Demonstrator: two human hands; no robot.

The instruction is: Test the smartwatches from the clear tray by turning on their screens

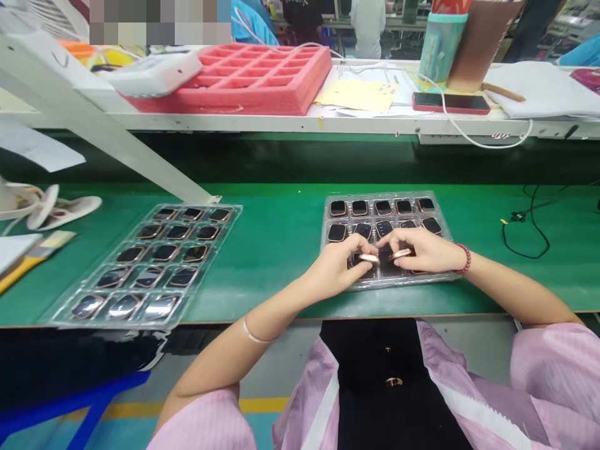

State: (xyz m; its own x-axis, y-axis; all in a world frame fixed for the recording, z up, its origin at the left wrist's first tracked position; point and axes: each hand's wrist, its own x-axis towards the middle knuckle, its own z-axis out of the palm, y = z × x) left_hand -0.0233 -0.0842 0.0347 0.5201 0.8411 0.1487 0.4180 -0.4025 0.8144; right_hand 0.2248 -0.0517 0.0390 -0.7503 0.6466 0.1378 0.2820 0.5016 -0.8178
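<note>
My left hand [340, 265] pinches a gold-edged smartwatch body [369, 257] between thumb and fingers, tilted on its side. Close beside it, my right hand [424, 250] grips another gold-edged smartwatch [402, 253], also turned edge-up. Both hands hover over the front part of a clear plastic tray [323, 228]. In its compartments lie several black-faced smartwatches [338, 208] without straps. One watch [384, 229] in the second row shows a lit screen. My hands hide part of the front row.
A second clear tray [237, 215] of watches lies to the left on the green bench [272, 250]. Further left are a brush [42, 253] and a white sandal-like object [65, 212]. A black cable [527, 253] lies right. Above runs a shelf [365, 125] with a red foam tray [244, 103] and phone [450, 103].
</note>
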